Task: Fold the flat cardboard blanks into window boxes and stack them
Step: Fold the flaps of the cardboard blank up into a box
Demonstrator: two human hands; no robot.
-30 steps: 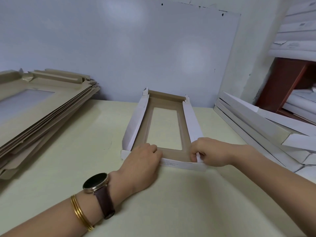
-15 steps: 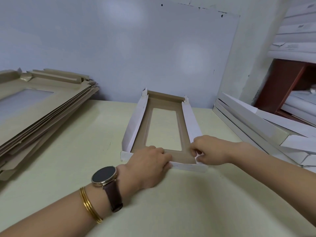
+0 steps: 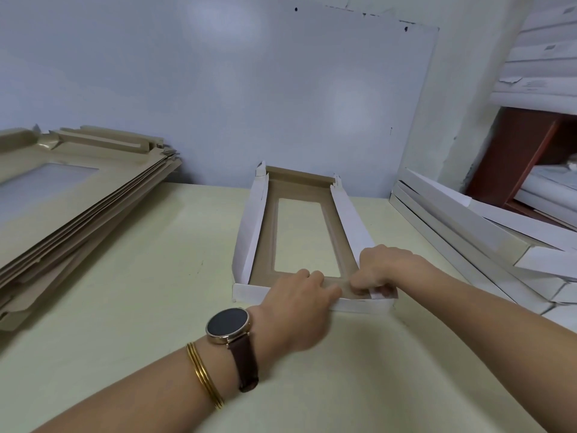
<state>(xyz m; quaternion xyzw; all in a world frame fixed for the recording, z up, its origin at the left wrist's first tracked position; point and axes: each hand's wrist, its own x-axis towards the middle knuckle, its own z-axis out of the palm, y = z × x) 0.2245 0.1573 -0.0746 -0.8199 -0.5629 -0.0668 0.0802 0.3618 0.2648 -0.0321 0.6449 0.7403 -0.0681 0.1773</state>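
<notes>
A half-folded window box (image 3: 249, 232) is lying in the centre of the frame on the desk (image 3: 140, 292), its long walls standing up. The left hand (image 3: 299, 304) is curling over the box's near wall, gripping it, while the right hand (image 3: 384, 270) is pinching the flap at the near right corner. A stack of flat blanks (image 3: 78, 195) is sitting at the left edge; folded white boxes (image 3: 468, 232) are piling up at the right.
</notes>
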